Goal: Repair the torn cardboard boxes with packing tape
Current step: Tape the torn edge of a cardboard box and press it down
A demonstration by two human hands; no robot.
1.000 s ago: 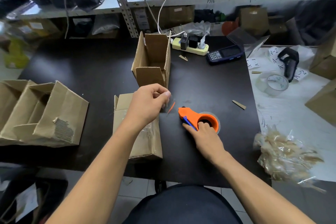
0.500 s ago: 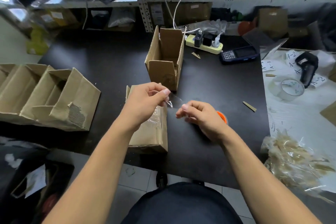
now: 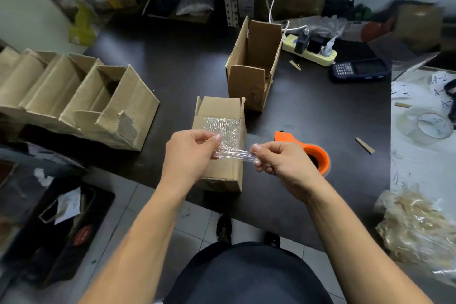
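A: Table (image 3: pixel 308 111), dark. Row of open boxes (image 3: pixel 81 96) far out beyond the left hand (image 3: pixel 190 153), insides shadowed; tall open box (image 3: pixel 251 66) ahead of both hands, nothing visible in it.

B: Change noted?

A: A second ago the right hand (image 3: pixel 281 160) rested on the orange dispenser (image 3: pixel 311 153); now it has left it just behind its knuckles. Both hands pinch a clear tape strip (image 3: pixel 234 154), stretched between them.

B: Meaning?

A: Strip likely cut, ready to apply. Small box (image 3: pixel 222 136) lies directly under the strip, already bearing wrinkled tape.
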